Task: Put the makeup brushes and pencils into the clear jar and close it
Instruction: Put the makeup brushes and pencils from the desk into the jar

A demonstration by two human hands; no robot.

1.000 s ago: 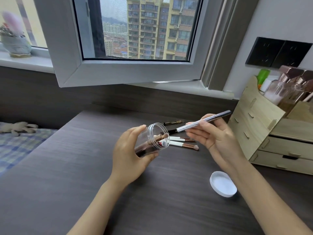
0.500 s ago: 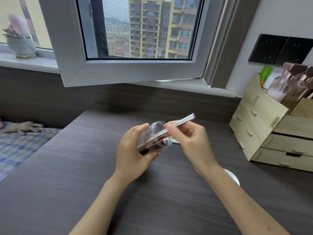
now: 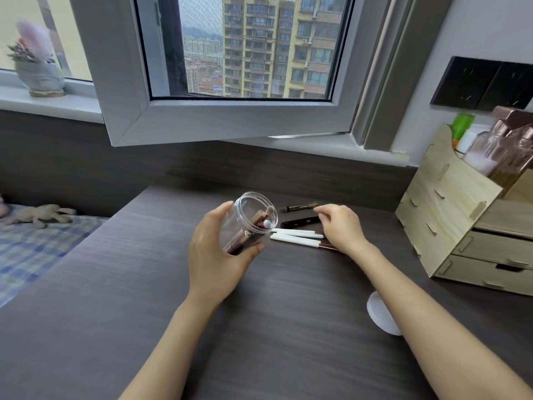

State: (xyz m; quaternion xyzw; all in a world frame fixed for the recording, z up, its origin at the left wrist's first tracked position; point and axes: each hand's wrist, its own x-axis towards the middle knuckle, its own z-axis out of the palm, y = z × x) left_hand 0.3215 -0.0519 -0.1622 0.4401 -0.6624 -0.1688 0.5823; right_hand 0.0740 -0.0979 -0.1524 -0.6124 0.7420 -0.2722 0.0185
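My left hand (image 3: pixel 215 255) holds the clear jar (image 3: pixel 248 219) tilted above the desk, its mouth toward the right. Rose-gold and silver sticks lie inside it. My right hand (image 3: pixel 340 226) hovers over the items left on the desk, fingers curled, holding nothing that I can see. Under and beside it lie two white-handled brushes (image 3: pixel 297 236), a black pencil (image 3: pixel 300 222) and a dark gold-lettered pencil (image 3: pixel 298 207). The white lid (image 3: pixel 380 316) rests on the desk near my right forearm, partly hidden by it.
A wooden drawer organizer (image 3: pixel 461 223) with bottles stands at the right of the dark desk (image 3: pixel 115 284). An open window sash (image 3: pixel 219 122) hangs over the desk's back. A bed with a checked cover (image 3: pixel 34 243) lies at the left.
The silver pencil went from my right hand into the jar. My right hand then moved right and down to the items lying on the desk.
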